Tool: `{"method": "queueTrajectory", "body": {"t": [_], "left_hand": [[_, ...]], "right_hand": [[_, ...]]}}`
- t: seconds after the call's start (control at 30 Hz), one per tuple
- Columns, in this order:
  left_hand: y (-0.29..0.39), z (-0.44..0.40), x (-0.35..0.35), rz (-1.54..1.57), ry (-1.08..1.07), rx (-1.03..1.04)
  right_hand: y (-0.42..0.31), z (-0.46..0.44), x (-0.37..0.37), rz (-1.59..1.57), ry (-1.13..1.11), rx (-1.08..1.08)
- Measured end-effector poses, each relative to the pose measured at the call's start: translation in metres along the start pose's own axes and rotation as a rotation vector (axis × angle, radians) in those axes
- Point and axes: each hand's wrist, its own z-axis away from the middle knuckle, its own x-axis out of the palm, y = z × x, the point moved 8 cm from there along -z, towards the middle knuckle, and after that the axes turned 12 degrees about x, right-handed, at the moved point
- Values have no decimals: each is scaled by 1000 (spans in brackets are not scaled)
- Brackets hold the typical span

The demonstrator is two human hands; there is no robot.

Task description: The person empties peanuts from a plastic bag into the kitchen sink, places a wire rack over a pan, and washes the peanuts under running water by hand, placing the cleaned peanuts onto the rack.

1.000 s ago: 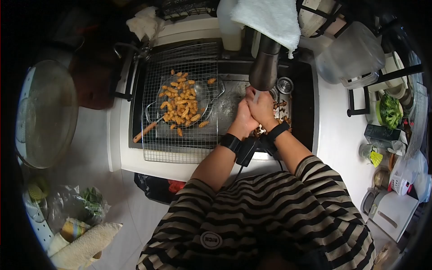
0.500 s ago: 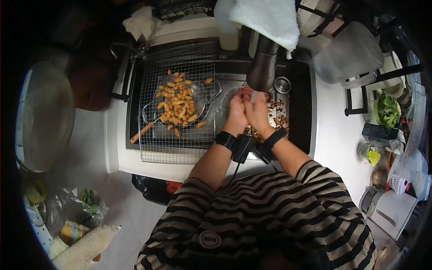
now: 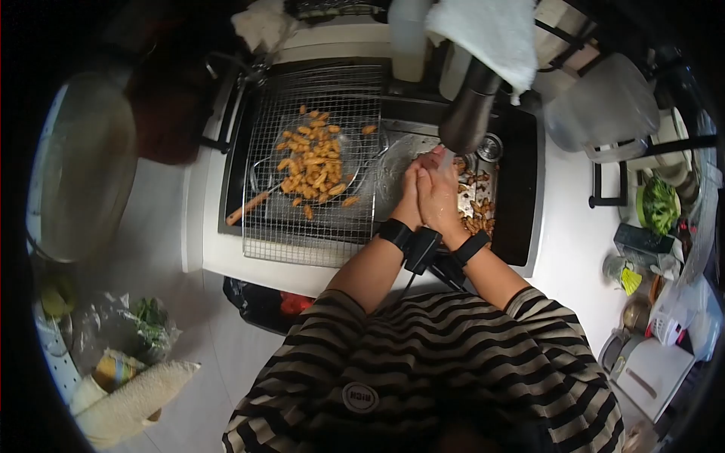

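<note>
Under the dark faucet (image 3: pixel 467 124) in the sink (image 3: pixel 423 130), a stream of water runs onto my hands. My left hand (image 3: pixel 409 200) is pressed against my right hand (image 3: pixel 439 196), with the fingers closed together. What lies between the palms, if anything, is hidden. Several brown peanut-like pieces (image 3: pixel 480 215) lie on the wet sink floor to the right of my wrists. Left of my hands, a wire rack (image 3: pixel 260 128) spans the sink over a wooden-handled strainer (image 3: pixel 248 208). Orange-brown peanuts (image 3: pixel 321 155) are heaped there.
A white cloth (image 3: pixel 487 34) hangs over the faucet's upper part. Bottles (image 3: pixel 408 45) stand behind the sink. At the right are a clear plastic container (image 3: pixel 604 109), a leafy green vegetable (image 3: pixel 660 205) and a white board (image 3: pixel 651 374). A round lid (image 3: pixel 87 170) is at far left.
My hands have shifted against each other under the water and now lie more nearly palm to palm. The whole view has moved, so the sink and faucet appear farther right.
</note>
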Motion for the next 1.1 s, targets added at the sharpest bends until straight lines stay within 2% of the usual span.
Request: {"method": "queueTrajectory", "body": {"t": [0.03, 0.07, 0.17, 0.3, 0.43, 0.47, 0.57, 0.6, 0.7, 0.73, 0.83, 0.87, 1.0, 1.1], "left_hand": [[4, 3, 4, -22, -11, 41], [1, 7, 0, -85, 88, 9], [-18, -2, -8, -8, 245, -24], [-5, -2, 8, 68, 24, -85], [3, 8, 6, -81, 18, -17], [3, 7, 14, 37, -49, 7], [-18, -3, -8, 128, 119, -71], [-12, 2, 2, 146, 121, -69], [-15, 1, 7, 206, 82, -73], [-16, 1, 7, 257, 96, -84], [4, -1, 16, 263, 52, 47], [4, 3, 12, 299, 159, 60], [18, 13, 25, 338, 93, 64], [24, 16, 29, 399, 57, 63]], "right_hand": [[-5, -4, -2, -3, -25, -41], [6, -10, -2, -95, -86, 145], [49, -22, 7, -315, -119, 496], [7, -16, -6, -108, -68, 177], [-14, -7, -9, -60, -123, 106], [-13, -11, -8, -100, -129, 70], [30, -20, -2, -167, -83, 273], [45, -22, 1, -242, -127, 452], [88, -16, 15, -749, -143, 779], [90, -11, 19, -819, -207, 820], [77, 3, 26, -1382, -172, 892], [75, 4, 31, -1509, -252, 889], [56, 1, 18, -1735, -278, 980], [61, 3, 17, -1763, -219, 1005]]}}
